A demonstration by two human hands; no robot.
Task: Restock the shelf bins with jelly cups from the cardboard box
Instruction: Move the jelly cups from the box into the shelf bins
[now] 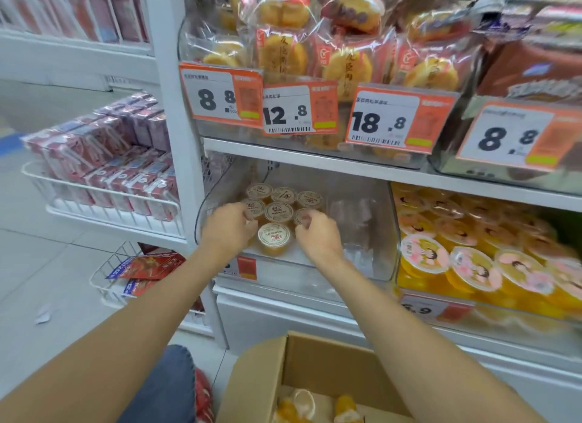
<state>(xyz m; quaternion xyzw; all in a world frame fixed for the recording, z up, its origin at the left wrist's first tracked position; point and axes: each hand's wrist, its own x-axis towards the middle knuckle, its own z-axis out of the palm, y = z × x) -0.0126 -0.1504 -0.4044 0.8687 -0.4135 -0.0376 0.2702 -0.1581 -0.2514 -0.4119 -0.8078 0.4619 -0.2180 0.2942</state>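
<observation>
A clear plastic shelf bin [371, 252] on the lower shelf holds several small orange jelly cups [278, 211] with white printed lids, grouped at its left. The nearest cup [274, 237] stands at the bin's front. My left hand [227, 229] reaches into the bin with its fingertips curled on a cup at the left of the group. My right hand [318, 233] is inside too, its fingers pinching a cup on the right side. An open cardboard box [283, 369] lies below with a few jelly cups [296, 403] at its bottom.
A neighbouring bin [472, 265] at the right is full of larger yellow jelly cups. Packaged cakes and price tags [384, 120] fill the shelf above. A white wire basket [104, 199] of pink cartons juts out at the left. My knee [170, 385] is beside the box.
</observation>
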